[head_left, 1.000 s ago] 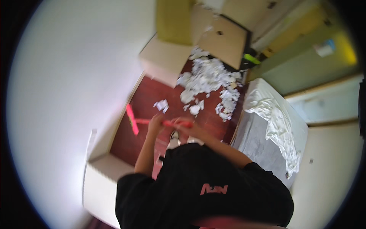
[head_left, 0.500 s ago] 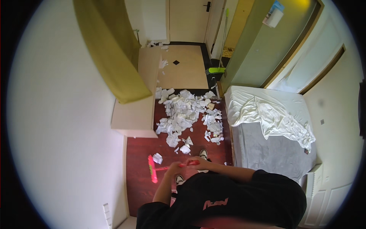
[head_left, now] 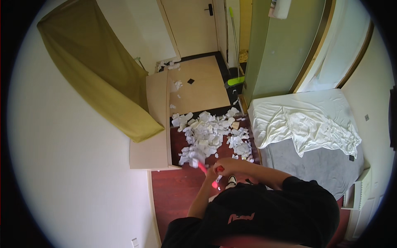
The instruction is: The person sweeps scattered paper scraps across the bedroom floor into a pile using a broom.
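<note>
My left hand [head_left: 211,171] and my right hand [head_left: 228,165] are close together in front of my body. Both are closed around the handle of a red broom [head_left: 202,167]. Red parts of it show on both sides of my left hand, which hides the middle. Just ahead lies a wide heap of white scraps [head_left: 206,134], like crumpled paper, on the dark red floor [head_left: 178,188]. The scraps nearest the broom are blurred by motion.
At the left stands a pale cabinet [head_left: 151,155] partly under an olive cloth [head_left: 99,78]. To the right is a bed [head_left: 289,165] with a rumpled white sheet [head_left: 318,134]. A green broom [head_left: 235,81] leans near the door [head_left: 190,29]. More scraps [head_left: 168,65] lie by the far wall.
The red broom has swung from the left toward the heap, and my hands have moved forward and slightly right. Scraps near it have shifted. The view has turned and shifted.
</note>
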{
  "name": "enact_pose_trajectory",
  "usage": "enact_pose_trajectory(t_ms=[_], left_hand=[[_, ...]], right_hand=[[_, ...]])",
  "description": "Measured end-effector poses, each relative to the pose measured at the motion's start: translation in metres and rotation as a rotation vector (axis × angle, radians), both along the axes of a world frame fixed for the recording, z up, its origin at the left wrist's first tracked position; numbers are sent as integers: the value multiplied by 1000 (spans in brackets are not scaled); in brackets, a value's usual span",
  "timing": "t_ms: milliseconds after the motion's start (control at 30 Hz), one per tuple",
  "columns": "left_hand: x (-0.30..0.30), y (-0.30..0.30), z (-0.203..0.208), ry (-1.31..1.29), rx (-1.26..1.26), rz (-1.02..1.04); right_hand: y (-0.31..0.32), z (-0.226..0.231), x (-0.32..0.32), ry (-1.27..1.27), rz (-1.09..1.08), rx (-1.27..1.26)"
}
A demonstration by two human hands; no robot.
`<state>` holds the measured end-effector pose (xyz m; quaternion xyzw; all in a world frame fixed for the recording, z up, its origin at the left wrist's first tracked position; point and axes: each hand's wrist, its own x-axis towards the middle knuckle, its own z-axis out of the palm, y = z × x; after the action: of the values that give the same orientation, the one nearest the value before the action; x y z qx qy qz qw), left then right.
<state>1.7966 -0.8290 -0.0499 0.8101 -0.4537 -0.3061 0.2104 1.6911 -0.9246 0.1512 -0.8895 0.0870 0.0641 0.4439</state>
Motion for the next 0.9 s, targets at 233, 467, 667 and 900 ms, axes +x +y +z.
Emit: enact_pose_trajectory(t_ms=[233, 467, 667, 900], left_hand=[[-7, 16, -74, -607, -60, 480], [34, -36, 101, 118, -329, 25], [51, -13, 89, 122, -208, 117], [86, -11, 43, 121, -340, 194]], right_hand=[[13, 38, 10, -602, 316, -178], [-25, 39, -29, -525, -172, 308], [-41, 16, -2, -518, -229, 496], [-56, -14, 60, -458, -167, 529]])
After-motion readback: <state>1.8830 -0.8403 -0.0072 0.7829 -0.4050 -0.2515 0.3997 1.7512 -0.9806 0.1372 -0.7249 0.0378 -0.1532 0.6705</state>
